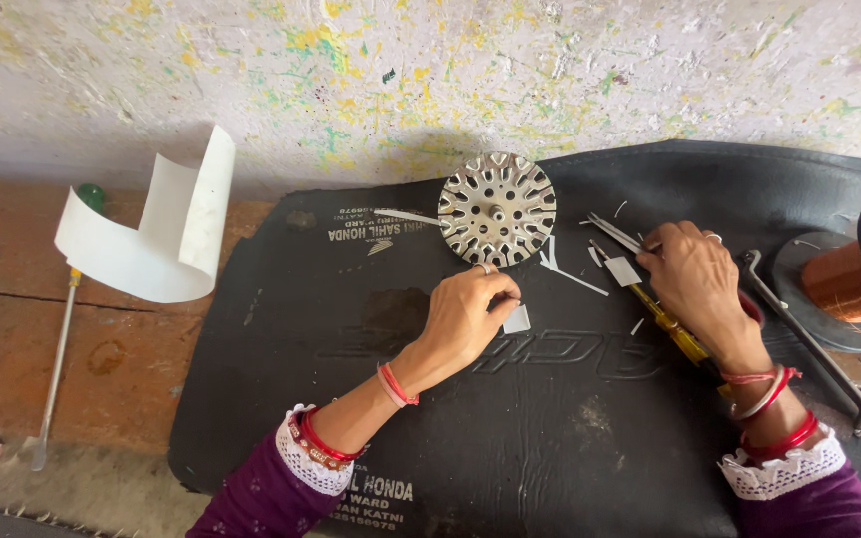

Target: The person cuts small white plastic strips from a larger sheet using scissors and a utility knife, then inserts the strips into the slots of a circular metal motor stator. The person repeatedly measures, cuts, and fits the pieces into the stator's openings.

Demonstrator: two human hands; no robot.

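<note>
My left hand (467, 317) pinches a small white paper slip (517, 319) just below a round slotted metal stator core (497, 209) lying flat on a black mat (371, 399). My right hand (695, 279) is closed around a pair of scissors (612, 234), blades pointing left, next to another small white paper piece (622, 271). A yellow-handled screwdriver (665, 324) lies under the right hand. Thin white paper offcuts (570, 274) lie scattered between the core and the scissors.
A curled white paper sheet (166, 234) stands at the left. A long screwdriver with a green handle (60, 349) lies on the brown floor. A spool of copper wire (849, 284) sits at the right, with a metal spanner (809, 344) beside it. A painted wall rises behind.
</note>
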